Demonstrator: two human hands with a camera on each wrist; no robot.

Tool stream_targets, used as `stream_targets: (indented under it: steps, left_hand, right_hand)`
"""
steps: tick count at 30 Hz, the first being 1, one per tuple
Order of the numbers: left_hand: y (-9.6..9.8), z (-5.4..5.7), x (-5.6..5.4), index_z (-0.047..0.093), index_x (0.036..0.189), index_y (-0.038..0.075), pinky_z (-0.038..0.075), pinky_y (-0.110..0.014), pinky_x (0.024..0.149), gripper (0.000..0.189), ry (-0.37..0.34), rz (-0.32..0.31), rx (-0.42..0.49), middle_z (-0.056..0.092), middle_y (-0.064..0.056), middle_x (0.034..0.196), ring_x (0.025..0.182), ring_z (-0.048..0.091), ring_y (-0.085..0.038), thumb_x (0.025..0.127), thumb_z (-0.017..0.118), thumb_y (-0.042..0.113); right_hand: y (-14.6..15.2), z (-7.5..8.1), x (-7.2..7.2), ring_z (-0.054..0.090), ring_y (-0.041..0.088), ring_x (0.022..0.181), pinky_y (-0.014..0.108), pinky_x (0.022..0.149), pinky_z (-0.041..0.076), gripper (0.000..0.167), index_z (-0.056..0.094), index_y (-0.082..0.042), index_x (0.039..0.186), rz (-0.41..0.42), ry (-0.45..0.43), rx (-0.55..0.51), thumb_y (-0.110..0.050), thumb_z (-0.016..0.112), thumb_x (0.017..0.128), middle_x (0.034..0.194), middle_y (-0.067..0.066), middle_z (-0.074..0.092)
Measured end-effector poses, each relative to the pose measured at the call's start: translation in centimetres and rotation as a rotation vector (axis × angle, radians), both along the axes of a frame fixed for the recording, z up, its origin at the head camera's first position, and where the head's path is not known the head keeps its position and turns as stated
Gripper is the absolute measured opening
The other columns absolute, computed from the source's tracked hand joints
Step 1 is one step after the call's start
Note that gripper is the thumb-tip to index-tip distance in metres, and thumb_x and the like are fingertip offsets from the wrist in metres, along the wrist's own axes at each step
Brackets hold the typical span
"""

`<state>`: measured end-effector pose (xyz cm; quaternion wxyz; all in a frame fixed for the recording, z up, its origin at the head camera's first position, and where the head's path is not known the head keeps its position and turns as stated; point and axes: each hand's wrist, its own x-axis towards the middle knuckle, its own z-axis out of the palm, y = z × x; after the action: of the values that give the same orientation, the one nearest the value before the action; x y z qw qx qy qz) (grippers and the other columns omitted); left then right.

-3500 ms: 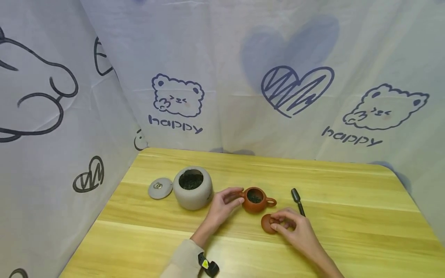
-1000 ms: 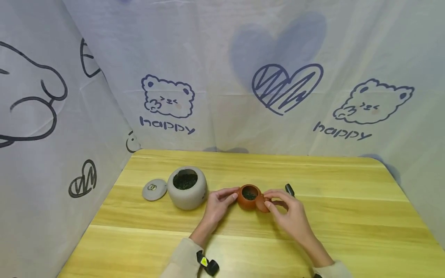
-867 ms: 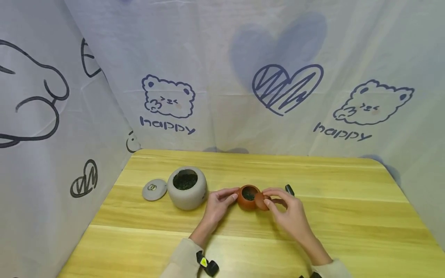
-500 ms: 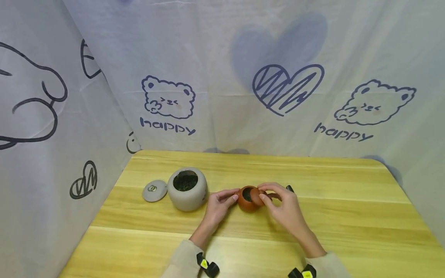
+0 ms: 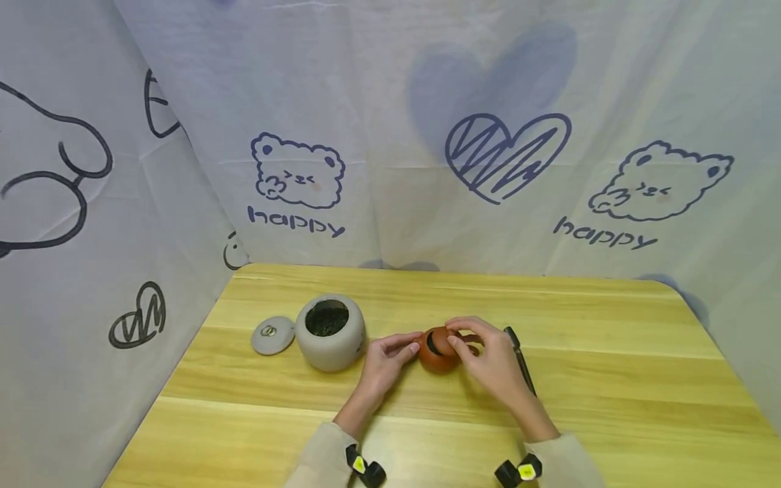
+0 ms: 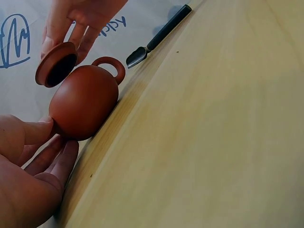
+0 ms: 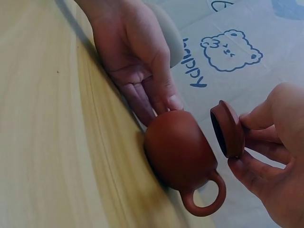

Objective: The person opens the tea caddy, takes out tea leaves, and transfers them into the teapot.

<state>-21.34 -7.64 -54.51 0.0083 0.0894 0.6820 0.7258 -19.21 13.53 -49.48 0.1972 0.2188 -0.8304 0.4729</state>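
Observation:
A small reddish-brown clay teapot (image 5: 434, 364) stands on the table, its loop handle (image 6: 114, 65) towards the right. My left hand (image 5: 384, 364) pinches its spout side between thumb and fingers; the spout itself is mostly hidden by them. Over the pot's mouth, my right hand (image 5: 491, 352) holds the matching round lid (image 7: 231, 129) by its knob, which the fingertips cover. Tilted, the lid hangs apart from the rim in both wrist views, its hollow underside facing the pot. From the head view it covers most of the opening, leaving a dark crescent at the left.
Left of the teapot stands a grey round jar (image 5: 329, 351) with dark tea leaves (image 5: 327, 318) inside. Its flat grey lid (image 5: 272, 337) with a small ring lies beside it. A black scoop (image 6: 164, 34) lies right of the pot. Printed white cloth (image 5: 390, 135) hangs behind the table.
My right hand has picked the lid up from the table, carried it up and left over the teapot's mouth, and covered most of the opening from view. The left hand keeps its hold.

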Motion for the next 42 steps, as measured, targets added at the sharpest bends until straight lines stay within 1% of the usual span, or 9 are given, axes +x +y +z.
stream_targets:
  steps: [3, 9, 15, 18, 24, 31, 36, 42]
  left_hand:
    - [0.0, -0.1, 0.1, 0.073, 0.120, -0.006, 0.056, -0.023, 0.093, 0.025, 0.007, -0.001, 0.003, 0.072, -0.019, 0.121, 0.117, 0.067, -0.029, 0.098, 0.070, 0.005]
    - [0.0, -0.1, 0.1, 0.073, 0.119, -0.006, 0.056, -0.023, 0.093, 0.024, 0.010, 0.005, 0.000, 0.071, -0.020, 0.121, 0.117, 0.067, -0.030, 0.098, 0.069, 0.005]
    - [0.1, -0.1, 0.0, 0.072, 0.120, -0.009, 0.056, -0.022, 0.092, 0.025, 0.016, 0.000, 0.014, 0.071, -0.022, 0.121, 0.117, 0.067, -0.033, 0.098, 0.069, 0.003]
    - [0.1, -0.1, 0.0, 0.072, 0.119, -0.009, 0.056, -0.021, 0.091, 0.025, 0.016, -0.004, 0.021, 0.070, -0.023, 0.121, 0.117, 0.066, -0.033, 0.097, 0.069, 0.002]
    - [0.0, -0.1, -0.1, 0.072, 0.119, -0.009, 0.056, -0.020, 0.091, 0.025, 0.009, -0.002, 0.013, 0.071, -0.023, 0.121, 0.116, 0.067, -0.032, 0.097, 0.069, 0.002]
    - [0.0, 0.0, -0.1, 0.072, 0.120, -0.008, 0.056, -0.021, 0.091, 0.025, 0.008, -0.004, 0.008, 0.071, -0.023, 0.121, 0.116, 0.067, -0.032, 0.097, 0.069, 0.003]
    - [0.0, 0.0, 0.0, 0.072, 0.120, -0.008, 0.056, -0.022, 0.091, 0.025, 0.010, -0.007, 0.007, 0.071, -0.022, 0.122, 0.117, 0.067, -0.032, 0.098, 0.069, 0.004]
    - [0.0, 0.0, 0.0, 0.072, 0.119, -0.008, 0.056, -0.022, 0.092, 0.025, 0.012, -0.004, 0.001, 0.071, -0.022, 0.121, 0.117, 0.067, -0.033, 0.098, 0.069, 0.004]
  right_hand:
    - [-0.1, -0.4, -0.1, 0.071, 0.022, 0.103, 0.036, 0.079, 0.063, 0.020, 0.076, -0.008, 0.113, -0.004, -0.015, -0.010, -0.004, 0.076, 0.093, 0.116, 0.004, 0.073]
    - [-0.5, -1.0, -0.3, 0.071, 0.025, 0.104, 0.034, 0.082, 0.062, 0.020, 0.075, -0.005, 0.112, 0.016, -0.036, -0.042, -0.001, 0.075, 0.093, 0.115, 0.007, 0.073]
    - [-0.8, -1.1, -0.2, 0.071, 0.024, 0.103, 0.033, 0.075, 0.063, 0.019, 0.076, -0.005, 0.111, -0.004, -0.021, -0.039, -0.002, 0.076, 0.093, 0.115, 0.007, 0.073]
    - [-1.0, -1.2, -0.3, 0.071, 0.023, 0.102, 0.031, 0.075, 0.063, 0.018, 0.076, -0.005, 0.111, -0.007, -0.009, -0.028, -0.002, 0.076, 0.093, 0.115, 0.007, 0.072]
    - [-1.3, -1.3, -0.3, 0.071, 0.023, 0.102, 0.034, 0.075, 0.063, 0.018, 0.076, -0.005, 0.111, -0.012, -0.016, -0.031, -0.003, 0.075, 0.094, 0.116, 0.007, 0.072]
    - [-1.5, -1.5, -0.4, 0.071, 0.026, 0.106, 0.034, 0.076, 0.063, 0.017, 0.076, -0.007, 0.112, -0.035, -0.011, -0.038, -0.007, 0.074, 0.095, 0.116, 0.006, 0.073]
    - [-1.6, -2.0, -0.6, 0.071, 0.026, 0.106, 0.035, 0.075, 0.063, 0.017, 0.076, -0.007, 0.111, -0.054, 0.005, -0.021, -0.006, 0.075, 0.094, 0.116, 0.006, 0.073]
    - [-1.7, -2.2, -0.6, 0.071, 0.026, 0.107, 0.036, 0.076, 0.063, 0.018, 0.076, -0.007, 0.111, -0.054, -0.013, -0.023, -0.005, 0.076, 0.093, 0.117, 0.006, 0.072]
